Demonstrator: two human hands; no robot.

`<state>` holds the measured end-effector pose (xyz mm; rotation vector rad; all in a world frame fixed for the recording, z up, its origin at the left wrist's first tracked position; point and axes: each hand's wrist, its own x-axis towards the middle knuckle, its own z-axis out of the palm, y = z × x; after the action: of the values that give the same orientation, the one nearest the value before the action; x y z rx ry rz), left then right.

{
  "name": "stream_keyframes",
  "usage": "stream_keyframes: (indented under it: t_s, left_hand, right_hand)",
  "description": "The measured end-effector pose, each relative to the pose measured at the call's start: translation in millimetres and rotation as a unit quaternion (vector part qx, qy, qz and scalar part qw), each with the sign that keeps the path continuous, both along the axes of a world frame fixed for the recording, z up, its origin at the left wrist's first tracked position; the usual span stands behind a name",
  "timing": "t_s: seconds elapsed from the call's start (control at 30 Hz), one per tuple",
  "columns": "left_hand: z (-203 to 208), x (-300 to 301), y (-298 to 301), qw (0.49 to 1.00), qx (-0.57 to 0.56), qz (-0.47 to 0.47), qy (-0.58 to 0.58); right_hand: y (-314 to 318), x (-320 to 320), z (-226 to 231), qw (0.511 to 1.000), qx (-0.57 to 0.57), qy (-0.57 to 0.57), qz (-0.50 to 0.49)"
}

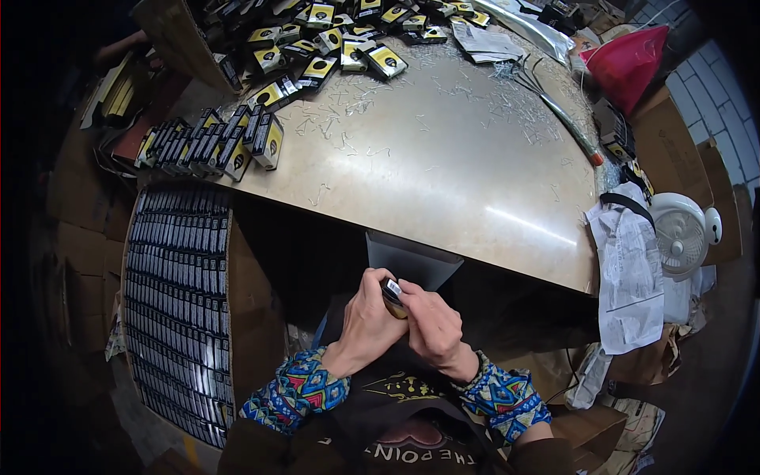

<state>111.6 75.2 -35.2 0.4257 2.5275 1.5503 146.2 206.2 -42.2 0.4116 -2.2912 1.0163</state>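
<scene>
A small black and yellow box [392, 291] is held between both hands in front of my body, just below the table's near edge. My left hand [369, 318] is closed around it from the left. My right hand [433, 323] pinches its right side with thumb and fingers. Much of the box is hidden by my fingers; a white label shows on its upper end. On the table's left edge stands a row of similar boxes [267, 142], upright and leaning together. Many loose boxes [386, 62] lie heaped at the far side.
Small bent clear pieces [348, 103] are scattered over the metal-topped table [443, 170]. A carton [229, 277] packed with rows of boxes stands at my left. On the right are a white fan [678, 229], hanging papers [629, 277] and a pink bag [629, 67].
</scene>
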Motion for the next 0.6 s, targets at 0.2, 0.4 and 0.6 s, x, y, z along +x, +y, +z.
stream_keyframes:
  t_s: [0.2,0.4,0.6]
  left_hand:
    - [-2.6,-6.3,10.5,0.997,-0.014,-0.045,0.064]
    - [4.0,-22.9,12.0,0.984,-0.015,-0.060,0.169]
    - [4.5,-22.0,13.3,0.983,-0.001,-0.080,0.164]
  right_hand:
    - [28.0,-13.0,3.2,0.998,-0.023,-0.015,0.050]
    - [78.3,-40.7,57.3,0.956,-0.074,0.169,-0.226]
    - [108.9,-55.4,25.4,0.973,0.096,0.091,-0.188]
